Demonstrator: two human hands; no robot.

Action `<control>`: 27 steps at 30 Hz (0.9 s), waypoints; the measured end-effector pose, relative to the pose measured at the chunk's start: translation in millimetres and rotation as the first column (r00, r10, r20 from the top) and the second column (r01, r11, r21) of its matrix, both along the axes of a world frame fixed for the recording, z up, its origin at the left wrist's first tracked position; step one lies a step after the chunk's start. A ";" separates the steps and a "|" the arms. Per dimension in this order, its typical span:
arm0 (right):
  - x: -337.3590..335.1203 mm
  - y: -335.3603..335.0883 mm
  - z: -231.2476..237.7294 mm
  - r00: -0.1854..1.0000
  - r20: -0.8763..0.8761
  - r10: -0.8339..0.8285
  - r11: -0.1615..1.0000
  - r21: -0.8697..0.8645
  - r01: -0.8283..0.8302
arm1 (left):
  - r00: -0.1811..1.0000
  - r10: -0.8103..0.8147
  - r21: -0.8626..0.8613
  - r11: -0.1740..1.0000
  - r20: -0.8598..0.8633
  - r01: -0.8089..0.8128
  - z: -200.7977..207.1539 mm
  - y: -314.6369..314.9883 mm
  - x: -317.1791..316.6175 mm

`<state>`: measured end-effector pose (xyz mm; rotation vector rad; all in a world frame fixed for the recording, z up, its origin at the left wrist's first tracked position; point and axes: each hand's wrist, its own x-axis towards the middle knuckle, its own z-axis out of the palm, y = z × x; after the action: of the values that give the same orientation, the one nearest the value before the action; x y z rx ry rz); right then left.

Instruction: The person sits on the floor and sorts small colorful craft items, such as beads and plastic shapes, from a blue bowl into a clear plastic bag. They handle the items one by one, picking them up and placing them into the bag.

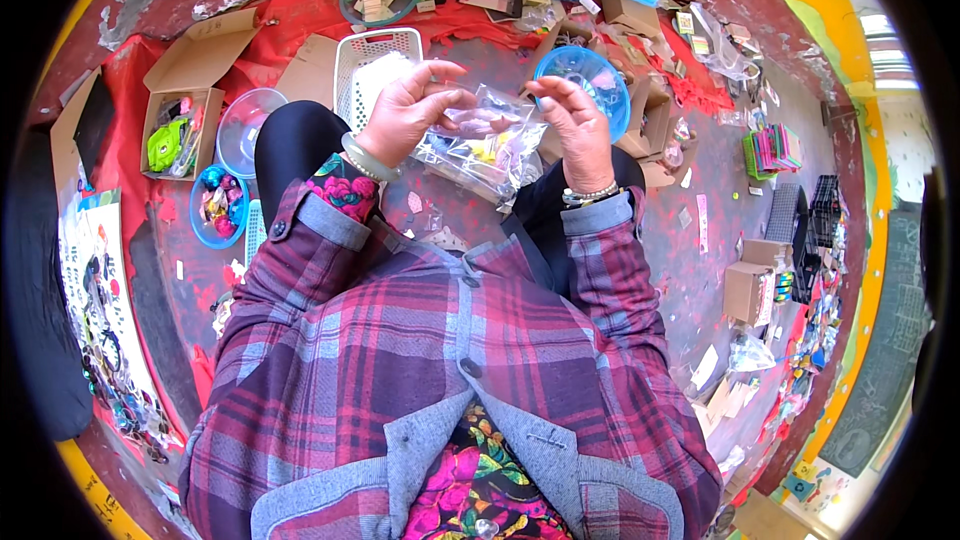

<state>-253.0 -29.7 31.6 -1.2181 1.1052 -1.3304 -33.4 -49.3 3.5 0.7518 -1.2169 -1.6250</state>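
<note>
A clear plastic bag [487, 162] lies over my lap between my knees, with small pale, yellow and purple pieces showing through the film. My left hand [405, 118], wearing a pale bangle, is closed with bent fingers at the bag's upper left edge. At the bag's upper right corner, my right hand [582, 138] pinches the film between thumb and forefinger; beaded bracelets circle its wrist. Glare on the plastic hides how exactly the left fingertips meet it.
A white basket [345, 75] stands beyond my left hand and a blue basin [628, 105] beyond my right. To the left are a clear bowl [240, 140], a blue bowl of shiny balls [200, 225] and an open cardboard box [212, 145]. A small carton [742, 292] stands right.
</note>
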 end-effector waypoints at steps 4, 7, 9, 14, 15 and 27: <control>-0.1 2.2 -8.7 0.944 -0.282 0.170 0.985 0.040 -0.166 | 0.998 -0.018 -0.039 0.999 0.060 0.020 -1.4 6.9 -8.8; 1.0 2.6 -13.9 0.945 -0.262 0.196 0.981 0.062 -0.186 | 0.995 -0.046 -0.076 0.996 0.084 0.052 -1.8 8.8 -10.2; 1.6 3.7 -11.6 0.947 -0.248 0.204 0.979 0.076 -0.191 | 0.992 -0.066 -0.075 0.994 0.106 0.074 -1.3 9.7 -9.1; 2.4 6.8 -9.5 0.959 -0.202 0.197 0.979 0.100 -0.180 | 0.879 0.070 -0.289 0.954 0.472 0.079 16.9 9.3 -4.2; 3.0 5.9 -11.7 0.934 -0.314 0.172 0.984 0.014 -0.177 | 0.854 0.167 -0.404 0.913 0.493 0.055 15.4 8.3 -4.5; 13.4 4.5 -19.2 0.709 -0.704 -0.041 0.823 -0.426 -0.376 | 0.690 0.353 -0.701 0.639 0.632 0.316 3.3 8.9 -7.9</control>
<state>-239.7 -25.2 12.4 -2.3404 1.0765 -1.0731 -41.3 -40.3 6.8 0.8325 -2.2742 -0.5338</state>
